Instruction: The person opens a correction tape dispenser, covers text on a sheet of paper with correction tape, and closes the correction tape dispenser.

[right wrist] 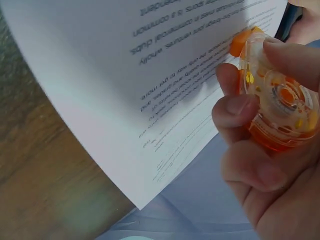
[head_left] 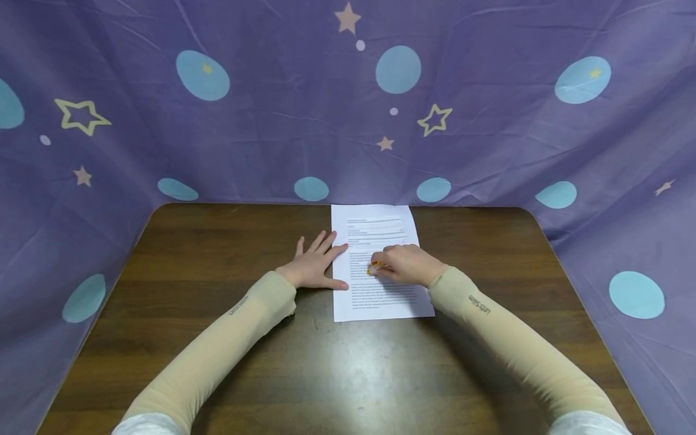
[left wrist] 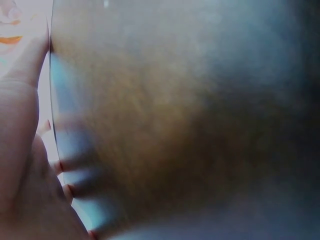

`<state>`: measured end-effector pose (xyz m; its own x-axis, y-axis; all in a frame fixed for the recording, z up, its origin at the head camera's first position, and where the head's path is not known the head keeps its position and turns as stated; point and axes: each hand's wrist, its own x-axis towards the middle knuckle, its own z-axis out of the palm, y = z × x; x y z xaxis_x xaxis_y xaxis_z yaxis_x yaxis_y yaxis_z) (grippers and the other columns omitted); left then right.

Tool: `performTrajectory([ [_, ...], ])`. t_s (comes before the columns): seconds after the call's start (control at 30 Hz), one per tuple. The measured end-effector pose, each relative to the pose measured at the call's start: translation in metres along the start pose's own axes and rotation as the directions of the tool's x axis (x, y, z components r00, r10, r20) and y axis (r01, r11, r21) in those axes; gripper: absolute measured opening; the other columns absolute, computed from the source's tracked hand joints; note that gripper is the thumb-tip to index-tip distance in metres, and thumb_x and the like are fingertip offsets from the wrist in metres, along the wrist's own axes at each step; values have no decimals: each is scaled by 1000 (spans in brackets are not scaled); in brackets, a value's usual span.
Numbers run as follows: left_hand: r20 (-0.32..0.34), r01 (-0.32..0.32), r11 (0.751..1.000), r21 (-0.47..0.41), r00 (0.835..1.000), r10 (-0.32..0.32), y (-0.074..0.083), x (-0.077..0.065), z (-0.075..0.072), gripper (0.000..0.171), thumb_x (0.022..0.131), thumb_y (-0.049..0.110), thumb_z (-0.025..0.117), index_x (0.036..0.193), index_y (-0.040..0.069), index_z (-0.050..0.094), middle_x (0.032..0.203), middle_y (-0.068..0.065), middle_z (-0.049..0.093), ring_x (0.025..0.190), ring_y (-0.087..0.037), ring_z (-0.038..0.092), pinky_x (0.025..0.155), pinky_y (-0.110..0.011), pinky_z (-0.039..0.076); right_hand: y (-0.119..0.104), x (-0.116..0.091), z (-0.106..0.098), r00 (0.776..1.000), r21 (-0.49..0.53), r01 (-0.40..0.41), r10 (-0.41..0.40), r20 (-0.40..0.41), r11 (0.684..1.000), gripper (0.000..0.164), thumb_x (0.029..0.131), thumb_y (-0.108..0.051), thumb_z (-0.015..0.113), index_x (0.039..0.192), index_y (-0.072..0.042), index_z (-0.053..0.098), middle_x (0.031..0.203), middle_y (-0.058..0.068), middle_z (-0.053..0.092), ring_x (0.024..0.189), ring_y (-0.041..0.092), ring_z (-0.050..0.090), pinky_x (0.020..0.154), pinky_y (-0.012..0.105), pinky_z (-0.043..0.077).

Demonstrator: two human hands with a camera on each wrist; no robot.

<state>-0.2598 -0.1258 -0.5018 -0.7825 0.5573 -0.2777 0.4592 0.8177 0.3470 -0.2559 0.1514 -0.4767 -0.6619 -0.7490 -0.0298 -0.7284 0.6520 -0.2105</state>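
Observation:
A printed sheet of paper (head_left: 383, 299) lies on the table, its far end at the table's back edge. My left hand (head_left: 315, 266) rests with fingers spread at the sheet's left edge, thumb and index fingertip on the paper. In the left wrist view, part of the left hand (left wrist: 17, 115) shows along the left side. My right hand (head_left: 410, 264) is over the middle of the text. It grips a clear and orange correction tape dispenser (right wrist: 285, 107), thumb on one side and curled fingers on the other. The dispenser's orange tip (right wrist: 242, 42) points at the printed lines.
The brown wooden table (head_left: 217, 260) extends around the sheet on both sides and in front. A purple curtain (head_left: 326, 109) with stars and blue dots hangs behind the table and along both sides. Light reflects off the tabletop near the front.

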Motion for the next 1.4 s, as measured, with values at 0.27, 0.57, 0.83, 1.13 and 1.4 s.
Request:
performTrajectory([
  [0.27,-2,-2,1000,3,1000,2,0,0,0,104,88,73,67,168,24,21,175,-13,-5,160,-36,-10,116,-77,-5,-4,-1,-3,1000,-2,3,-3,-16,1000,10,95,-20,78,104,-19,75,79,-3,64,64,11,54,56,36,49],
  [0.57,-5,-5,1000,1,1000,5,-1,1,2,105,88,73,67,169,24,21,175,-13,-5,160,-36,-10,116,-77,-6,0,-3,-2,1000,-21,-8,8,-4,1000,9,95,-21,78,104,-20,75,74,-6,60,61,9,50,55,32,47],
  [0.83,-6,-5,1000,0,1000,5,-3,2,3,105,88,73,67,168,23,22,175,-13,-4,160,-36,-10,116,-77,-5,1,-5,-3,1000,-13,-9,9,-6,1000,10,95,-21,78,105,-19,76,80,-4,67,66,10,56,62,36,53],
  [1.13,-2,-5,1000,-7,1000,5,-3,2,2,106,87,74,68,168,24,22,175,-12,-4,160,-35,-10,116,-77,-5,4,-11,-6,1000,-26,-11,10,-19,1000,10,93,-18,78,103,-18,76,77,-3,65,65,12,56,60,37,53],
  [1.4,1,1,1000,-4,1000,-1,-3,3,2,107,86,75,67,168,23,23,175,-12,-4,160,-35,-10,116,-77,-5,9,-14,-6,999,-59,-33,33,-1,998,9,93,-20,79,101,-21,76,79,-3,67,65,12,57,57,37,52],
])
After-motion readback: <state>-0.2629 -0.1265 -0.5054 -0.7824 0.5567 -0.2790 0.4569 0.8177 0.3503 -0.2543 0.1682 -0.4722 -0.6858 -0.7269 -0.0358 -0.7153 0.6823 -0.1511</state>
